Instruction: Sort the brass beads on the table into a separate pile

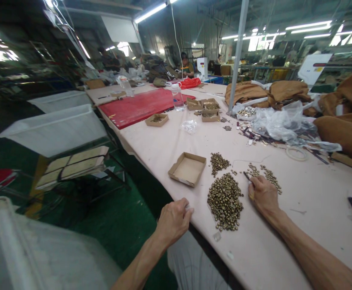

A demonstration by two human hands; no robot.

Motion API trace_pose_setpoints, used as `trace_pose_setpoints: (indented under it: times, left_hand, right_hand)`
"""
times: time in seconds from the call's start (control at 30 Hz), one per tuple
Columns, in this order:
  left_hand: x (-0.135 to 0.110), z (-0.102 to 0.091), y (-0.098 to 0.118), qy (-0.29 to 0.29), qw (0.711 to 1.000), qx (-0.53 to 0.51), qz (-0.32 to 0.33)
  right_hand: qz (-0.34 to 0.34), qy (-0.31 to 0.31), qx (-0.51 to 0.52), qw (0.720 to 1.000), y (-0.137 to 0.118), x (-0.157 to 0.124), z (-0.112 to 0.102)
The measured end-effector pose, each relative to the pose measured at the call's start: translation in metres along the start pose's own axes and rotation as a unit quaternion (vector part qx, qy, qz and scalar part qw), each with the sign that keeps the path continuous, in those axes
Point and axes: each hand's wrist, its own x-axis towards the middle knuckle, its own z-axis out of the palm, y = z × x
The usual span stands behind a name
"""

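Pinched pen-style, right hand [263,193]: thumb and fingers closed on a thin dark tool [246,176], tip sticking out past the fingertips, pointing away to the left. Probably held that way so the slim end gets between small pieces without the hand covering them. Exact tool type: too small to tell.

Loose metal pieces [253,169], bronze-coloured, lie on the table just beyond the tool and fingers; another strip of pieces [271,179] runs along the far side of the hand. Both spread thin, likely so single ones show. Main heap [225,202] sits nearer the body, between the two hands, presumably for easy reach; smaller heap [219,162] just beyond it, a few strays between that and the tool.

Left hand [174,220]: loosely curled at the table edge, fingers folded in, no gap visible; cannot tell if anything is inside. Looks like a resting or steadying pose.

Cardboard box [188,168], shallow, open-topped, beyond left hand and left of the heaps; within reach of either hand, probably on purpose.

Further out: small boxes [157,119] of metal bits, clear bottle [177,98], red sheet [145,106]. Right side: crumpled plastic [287,121] against brown fabric [293,92]. White bins [56,129] stand left, off the table [317,193].
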Motion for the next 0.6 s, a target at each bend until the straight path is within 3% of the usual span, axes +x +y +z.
trace_pose_setpoints:
  times: [0.1,0.27,0.6]
  left_hand:
    - [0.000,-0.002,0.001,-0.004,1.000,0.010,-0.001]
    - [-0.001,-0.003,0.002,-0.010,1.000,0.014,-0.004]
    - [-0.002,0.001,0.000,-0.001,1.000,0.011,0.007]
  right_hand:
    - [-0.014,0.015,0.038,0.999,0.004,0.001,0.002]
    - [-0.050,-0.004,0.098,0.994,-0.012,0.003,0.008]
    - [-0.041,-0.036,0.093,0.994,-0.024,0.018,0.014]
